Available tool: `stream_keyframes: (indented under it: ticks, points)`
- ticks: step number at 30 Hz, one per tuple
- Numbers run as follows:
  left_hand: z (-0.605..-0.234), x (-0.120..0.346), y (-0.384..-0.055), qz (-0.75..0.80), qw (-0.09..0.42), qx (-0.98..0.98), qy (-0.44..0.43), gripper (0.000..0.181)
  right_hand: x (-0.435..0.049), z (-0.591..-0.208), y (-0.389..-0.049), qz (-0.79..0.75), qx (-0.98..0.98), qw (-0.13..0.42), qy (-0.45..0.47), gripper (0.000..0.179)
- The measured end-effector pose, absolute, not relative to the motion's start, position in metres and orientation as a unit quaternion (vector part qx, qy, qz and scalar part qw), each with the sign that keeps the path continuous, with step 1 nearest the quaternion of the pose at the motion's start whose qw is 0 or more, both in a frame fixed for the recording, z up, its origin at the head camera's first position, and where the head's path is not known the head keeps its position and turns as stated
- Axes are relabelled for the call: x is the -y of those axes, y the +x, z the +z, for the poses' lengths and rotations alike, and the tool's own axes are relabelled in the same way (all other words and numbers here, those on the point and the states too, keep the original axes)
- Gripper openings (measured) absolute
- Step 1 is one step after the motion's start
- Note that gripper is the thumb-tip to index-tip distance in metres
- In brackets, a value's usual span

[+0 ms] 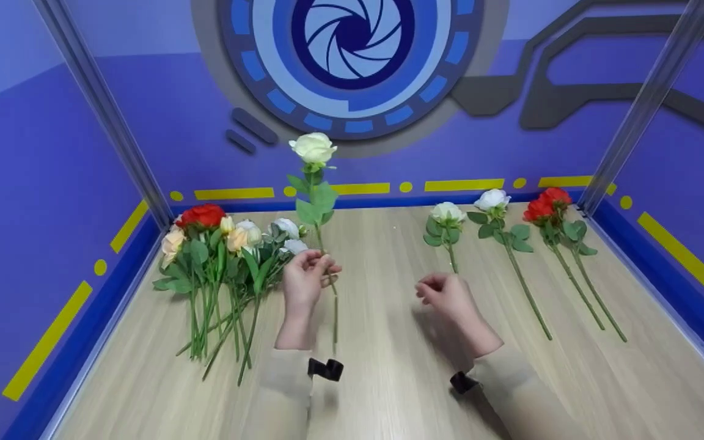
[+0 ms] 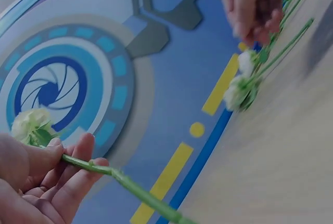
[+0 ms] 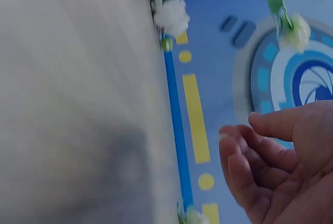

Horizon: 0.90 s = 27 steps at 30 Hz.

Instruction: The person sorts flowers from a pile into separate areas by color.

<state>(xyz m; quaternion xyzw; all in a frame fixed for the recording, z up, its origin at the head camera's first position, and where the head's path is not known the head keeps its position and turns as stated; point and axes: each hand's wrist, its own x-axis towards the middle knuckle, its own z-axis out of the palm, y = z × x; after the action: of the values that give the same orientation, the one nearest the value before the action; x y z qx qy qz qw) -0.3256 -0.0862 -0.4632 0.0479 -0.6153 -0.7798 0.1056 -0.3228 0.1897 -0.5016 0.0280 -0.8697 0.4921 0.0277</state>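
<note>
Head view: the left hand [image 1: 306, 278] pinches the stem of a cream-white rose [image 1: 314, 148] between thumb and fingers, holding it upright above the table [image 1: 382, 373], its bloom in front of the blue wall [image 1: 150, 110]. Near that hand, to its left, lies a bunch of artificial flowers [image 1: 199, 252] with red, peach and white blooms. The right hand [image 1: 450, 302], fingers loosely bent, covers the lower stem of a white rose [image 1: 448, 212]; further right lie a second white rose [image 1: 492, 200] and two red roses [image 1: 547, 205], blooms toward the wall.

Left wrist view: the held stem slants across the left hand, under the thumb and over the fingers. At the top, the right hand is near the white blooms.

Right wrist view: the right hand's thumb stands a narrow gap from its curled, unladen fingers. The held rose appears at upper right, well apart from them.
</note>
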Motion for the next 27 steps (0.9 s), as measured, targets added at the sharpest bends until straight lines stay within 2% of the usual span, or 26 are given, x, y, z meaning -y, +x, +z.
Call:
stream_keyframes:
  ticks: [6,11,21,27]
  points:
    - [-0.466,0.057,-0.32,-0.786,0.057,0.616,0.015,0.013,-0.165,-0.503,-0.308,0.544,0.831,-0.026,0.111,0.023]
    - [-0.472,0.036,-0.315,-0.782,0.02,0.622,-0.018,0.011,-0.147,-0.506,-0.297,0.584,0.799,-0.049,0.135,0.028]
    - [-0.479,0.021,-0.311,-0.765,0.018,0.642,-0.031,0.012,-0.137,-0.506,-0.29,0.594,0.792,-0.013,0.136,0.02]
    - [-0.478,0.027,-0.311,-0.742,0.015,0.669,-0.045,0.02,-0.139,-0.504,-0.291,0.589,0.797,-0.001,0.133,0.016]
